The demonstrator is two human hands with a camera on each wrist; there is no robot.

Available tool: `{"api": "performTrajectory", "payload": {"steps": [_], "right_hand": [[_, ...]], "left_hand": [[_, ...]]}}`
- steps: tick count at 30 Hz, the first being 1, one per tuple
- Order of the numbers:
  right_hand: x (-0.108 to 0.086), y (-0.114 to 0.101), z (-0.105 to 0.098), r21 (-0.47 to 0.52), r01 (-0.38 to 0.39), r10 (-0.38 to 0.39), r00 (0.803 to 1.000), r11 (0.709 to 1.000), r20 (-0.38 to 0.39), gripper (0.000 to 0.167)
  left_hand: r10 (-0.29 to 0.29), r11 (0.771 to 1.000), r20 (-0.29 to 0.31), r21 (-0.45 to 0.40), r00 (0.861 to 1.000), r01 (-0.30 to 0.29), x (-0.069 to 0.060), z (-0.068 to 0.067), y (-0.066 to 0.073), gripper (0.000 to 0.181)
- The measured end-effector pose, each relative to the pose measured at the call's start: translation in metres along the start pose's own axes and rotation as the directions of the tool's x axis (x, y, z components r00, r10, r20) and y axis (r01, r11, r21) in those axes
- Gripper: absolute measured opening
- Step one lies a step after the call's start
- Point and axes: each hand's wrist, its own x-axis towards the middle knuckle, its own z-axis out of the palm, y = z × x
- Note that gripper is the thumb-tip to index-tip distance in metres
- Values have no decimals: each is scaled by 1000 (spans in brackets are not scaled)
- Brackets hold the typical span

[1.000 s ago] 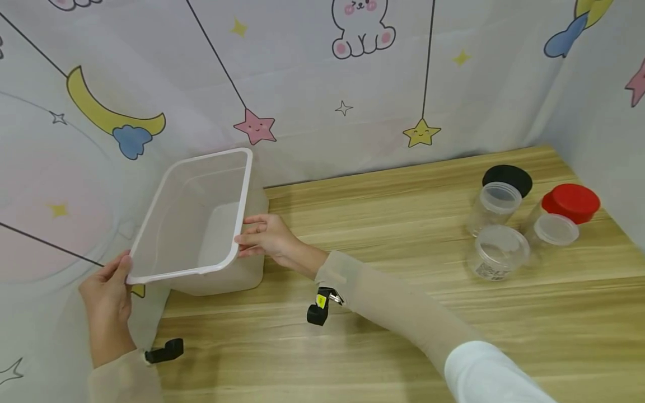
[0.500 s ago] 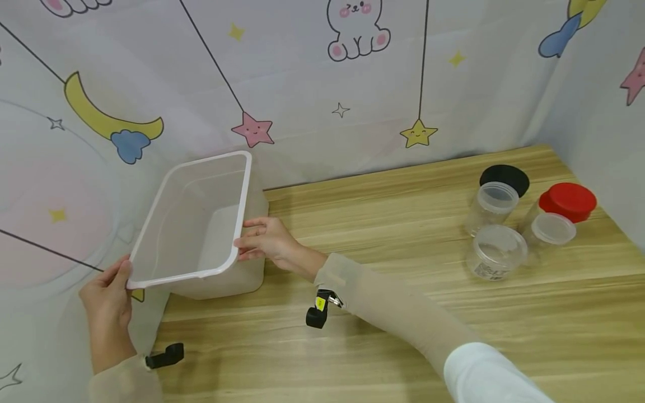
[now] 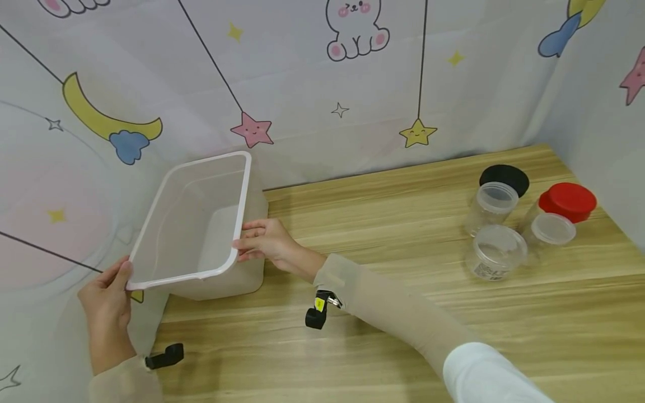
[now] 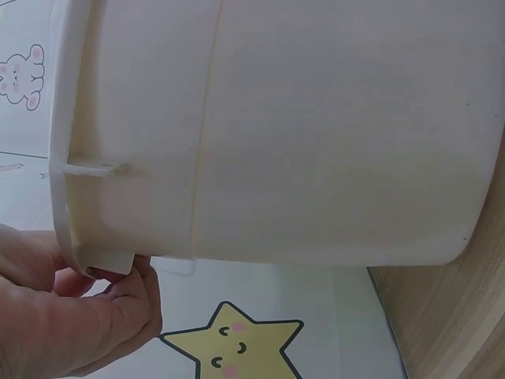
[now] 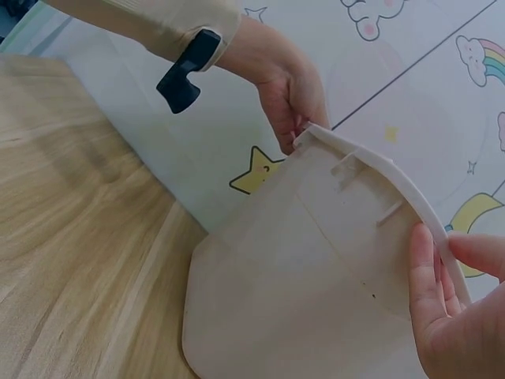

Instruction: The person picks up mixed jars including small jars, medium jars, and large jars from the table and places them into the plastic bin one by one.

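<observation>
A white plastic bin [image 3: 221, 282] without a lid stands at the left end of the wooden table, against the patterned cloth; its inside looks bare. My left hand [image 3: 108, 302] grips the rim at the near left corner, thumb on top and fingers curled beneath, as the left wrist view shows with the hand [image 4: 87, 316] under the lip. On the right side, my right hand [image 3: 272, 243] pinches the rim between thumb and fingers. In the right wrist view the right hand [image 5: 458, 308] has its fingers against the outer wall below the lip.
At the table's right stand several clear plastic jars: one with a black lid [image 3: 505, 179], one with a red lid [image 3: 568, 201], a wide jar [image 3: 498, 254] with a label and a narrower jar [image 3: 553, 230]. Cloth walls border the table [image 3: 363, 235] at back and sides.
The whole view has shifted slightly, with the bin and hands a little lower in it. Both hands keep their hold on the rim; the jars have not moved on the table.
</observation>
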Motion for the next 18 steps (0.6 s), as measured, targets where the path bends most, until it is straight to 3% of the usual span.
{"api": "performTrajectory", "payload": {"steps": [18], "right_hand": [[0, 1, -5, -12, 15, -15, 999, 1000, 28, 40]], "left_hand": [[-6, 1000, 5, -1, 1000, 6, 1, -2, -3, 13]]}}
